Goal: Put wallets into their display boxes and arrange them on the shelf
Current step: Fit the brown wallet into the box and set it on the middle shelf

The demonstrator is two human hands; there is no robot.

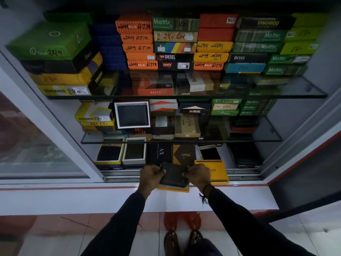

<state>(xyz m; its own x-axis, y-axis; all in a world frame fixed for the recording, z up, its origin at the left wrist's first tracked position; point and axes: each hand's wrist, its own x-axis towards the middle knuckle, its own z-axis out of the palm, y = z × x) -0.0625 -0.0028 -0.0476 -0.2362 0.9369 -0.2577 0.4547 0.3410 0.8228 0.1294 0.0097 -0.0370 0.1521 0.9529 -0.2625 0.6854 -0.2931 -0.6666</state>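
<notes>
A dark wallet [174, 175] is held between my two hands, just above an open yellow box base [173, 188] that rests on the white ledge at the cabinet's front. My left hand [149, 174] grips the wallet's left edge and my right hand [198, 174] grips its right edge. The wallet is tilted, its near end low over the box. A yellow lid printed BALISI [215, 170] lies flat just right of my right hand, partly hidden by it.
The cabinet has two glass shelves [184, 97] packed with stacked wallet boxes. On the bottom level stand open boxes with dark wallets [109, 153], [134, 152]. A sliding glass door [36, 145] is at the left. The white ledge [73, 198] runs across the front.
</notes>
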